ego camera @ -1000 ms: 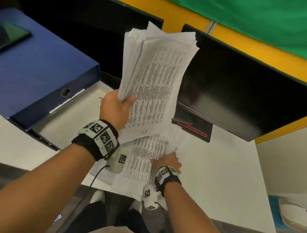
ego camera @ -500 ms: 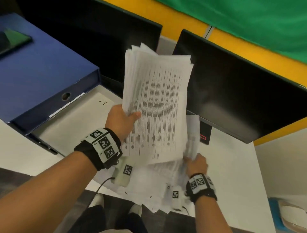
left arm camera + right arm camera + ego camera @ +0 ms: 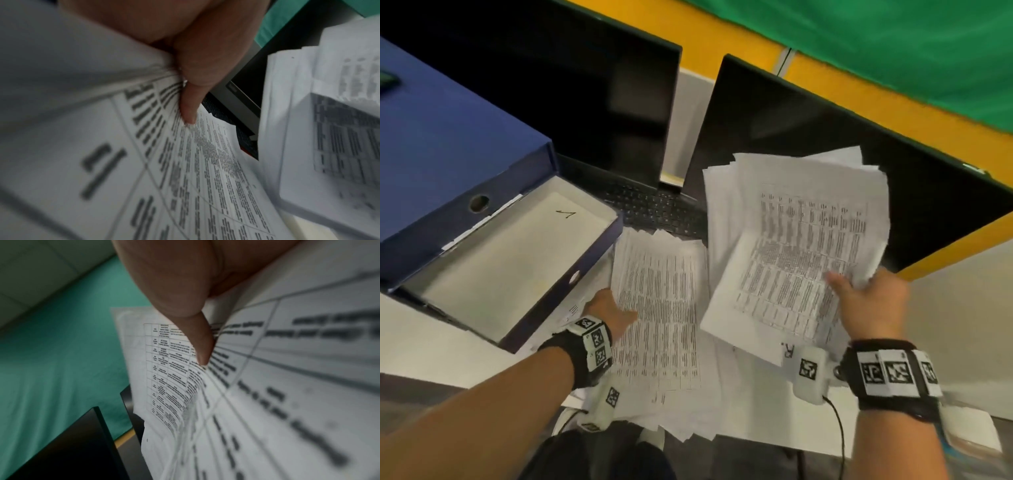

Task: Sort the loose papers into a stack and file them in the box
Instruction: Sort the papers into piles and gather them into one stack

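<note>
Stack (image 3: 796, 240) now in right hand (image 3: 869, 308), white desk (image 3: 945, 329)

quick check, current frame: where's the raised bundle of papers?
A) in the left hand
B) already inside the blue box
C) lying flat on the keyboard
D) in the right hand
D: the right hand grips the raised bundle of papers at its lower right edge, thumb on the top sheet, while the left hand grips the papers on the desk beside the open blue box.
</note>
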A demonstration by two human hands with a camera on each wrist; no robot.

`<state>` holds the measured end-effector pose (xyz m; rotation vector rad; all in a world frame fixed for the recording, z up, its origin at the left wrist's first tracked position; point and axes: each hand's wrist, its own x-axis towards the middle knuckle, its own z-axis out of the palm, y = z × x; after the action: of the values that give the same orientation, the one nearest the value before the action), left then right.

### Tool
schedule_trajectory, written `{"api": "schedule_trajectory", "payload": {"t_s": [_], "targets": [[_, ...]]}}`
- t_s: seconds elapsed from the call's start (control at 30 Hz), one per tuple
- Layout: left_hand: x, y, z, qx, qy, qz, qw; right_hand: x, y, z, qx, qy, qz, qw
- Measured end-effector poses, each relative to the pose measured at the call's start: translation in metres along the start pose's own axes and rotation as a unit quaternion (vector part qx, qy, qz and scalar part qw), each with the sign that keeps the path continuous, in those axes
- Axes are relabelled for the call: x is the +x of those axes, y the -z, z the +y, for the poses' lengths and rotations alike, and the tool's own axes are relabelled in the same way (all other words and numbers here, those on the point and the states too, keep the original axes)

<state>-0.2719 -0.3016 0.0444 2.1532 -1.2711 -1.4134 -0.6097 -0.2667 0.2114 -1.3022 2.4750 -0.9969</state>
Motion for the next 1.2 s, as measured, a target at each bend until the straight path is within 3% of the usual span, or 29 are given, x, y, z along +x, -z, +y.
{"api": "schedule_trajectory", "payload": {"t_s": [0.13, 0.3, 0.4, 0.6, 0.67, 0.73, 0.83, 0.97, 1.1, 1.2], "targets": [[-0.005, -0.001, 0.002, -0.05, -0.025, 0.029, 0.998, -0.006, -0.021, -0.017, 0.064, -0.007, -0.071, 0.995], [-0.006, 0.002, 0.001, -0.042, -0.041, 0.022, 0.998, -0.001, -0.017, -0.039, 0.184, -0.005, -0.048, 0.982], [-0.006, 0.004, 0.001, -0.067, -0.022, 0.027, 0.997, 0.006, -0.028, -0.031, 0.213, -0.031, -0.075, 0.974], [-0.003, 0.012, 0.012, -0.217, 0.072, 0.029, 0.973, -0.003, -0.107, 0.01, 0.169, -0.13, -0.241, 0.947], [-0.002, 0.011, 0.015, -0.247, 0.073, 0.01, 0.966, -0.014, -0.137, 0.022, 0.13, -0.14, -0.275, 0.942], [-0.003, 0.007, 0.016, -0.215, 0.08, -0.003, 0.973, -0.03, -0.16, 0.025, 0.06, -0.153, -0.3, 0.94], [-0.006, 0.002, 0.02, -0.154, 0.085, -0.012, 0.984, -0.058, -0.183, 0.023, -0.027, -0.104, -0.366, 0.924], [-0.005, 0.003, 0.022, -0.123, 0.071, -0.004, 0.99, -0.076, -0.189, 0.022, -0.047, -0.099, -0.321, 0.941], [-0.009, 0.004, 0.022, -0.043, 0.025, 0.002, 0.999, -0.096, -0.189, 0.023, -0.011, -0.056, -0.379, 0.923], [-0.019, 0.007, 0.03, -0.02, -0.048, 0.037, 0.998, -0.09, -0.176, 0.031, -0.014, -0.106, -0.293, 0.95]]}}
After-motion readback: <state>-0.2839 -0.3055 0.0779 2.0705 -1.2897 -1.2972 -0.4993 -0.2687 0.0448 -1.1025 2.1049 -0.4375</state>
